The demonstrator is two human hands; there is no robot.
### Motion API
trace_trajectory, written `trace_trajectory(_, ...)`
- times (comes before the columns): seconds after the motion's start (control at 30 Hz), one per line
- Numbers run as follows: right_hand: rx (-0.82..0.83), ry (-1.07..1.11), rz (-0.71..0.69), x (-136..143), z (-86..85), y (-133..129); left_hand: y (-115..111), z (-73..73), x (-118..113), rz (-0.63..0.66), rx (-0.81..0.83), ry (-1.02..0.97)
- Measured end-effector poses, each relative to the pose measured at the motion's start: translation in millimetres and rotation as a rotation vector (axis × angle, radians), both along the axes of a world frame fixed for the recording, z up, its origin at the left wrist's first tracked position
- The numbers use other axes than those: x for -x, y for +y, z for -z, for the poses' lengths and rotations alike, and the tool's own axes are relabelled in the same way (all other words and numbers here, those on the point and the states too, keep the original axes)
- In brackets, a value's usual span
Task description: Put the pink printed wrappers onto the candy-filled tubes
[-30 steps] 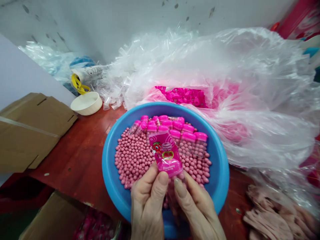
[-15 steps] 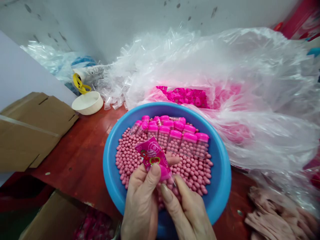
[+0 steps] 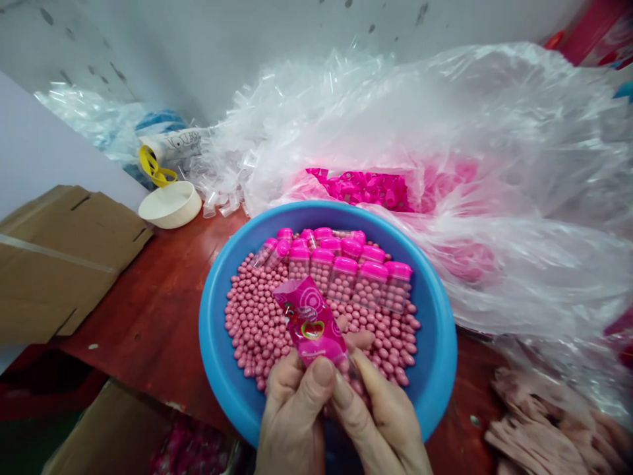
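Over the tub, both hands work on one small item. My left hand (image 3: 297, 409) pinches a shiny pink printed wrapper (image 3: 311, 323) with its thumb on the lower edge. My right hand (image 3: 378, 415) is closed at the lower right of that wrapper, thumb and fingers round a clear end through which pink balls show. How far the wrapper covers this clear piece is hidden by the fingers. Below lies a blue tub (image 3: 217, 349) of pink candy balls (image 3: 257, 310). Several clear containers with pink caps (image 3: 373, 272), filled with balls, rest at its far side.
Behind the tub, a large clear plastic bag (image 3: 494, 119) holds pink caps (image 3: 366, 188). Clear empty containers (image 3: 222, 191) are heaped beside it. At left are a white round dish (image 3: 171, 206), yellow tape (image 3: 153, 168) and a cardboard box (image 3: 69, 264). A crumpled pinkish cloth (image 3: 534, 429) lies right.
The hands and wrapper have moved slightly down and right. My left thumb has slid to the wrapper's lower edge, close to my right thumb, and more of the print shows.
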State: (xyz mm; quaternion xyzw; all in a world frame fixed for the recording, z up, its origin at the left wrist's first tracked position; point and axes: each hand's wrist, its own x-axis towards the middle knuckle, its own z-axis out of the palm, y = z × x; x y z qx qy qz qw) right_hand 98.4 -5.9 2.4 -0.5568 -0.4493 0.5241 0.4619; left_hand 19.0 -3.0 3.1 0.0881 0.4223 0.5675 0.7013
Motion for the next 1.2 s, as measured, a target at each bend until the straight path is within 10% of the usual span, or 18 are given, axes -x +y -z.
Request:
trace_trajectory(0.43,0.014,0.032,-0.025,-4.7,-5.9,3.7,0.2,1.3,-3.5,-0.180,0.213,0.419)
trace_trajectory(0.73,-0.036,-0.139,0.162,8.1,16.2,-8.8,-6.5,4.9,-7.5,-0.207,0.143,0.204)
trace_trajectory(0.97,-0.437,-0.398,0.285,-6.2,7.6,6.6,-5.8,7.6,-2.5,-0.193,0.117,0.205)
trace_trajectory(1.2,0.111,0.293,0.026,-8.0,-16.2,20.2,-5.1,10.6,2.6,0.151,-0.162,0.121)
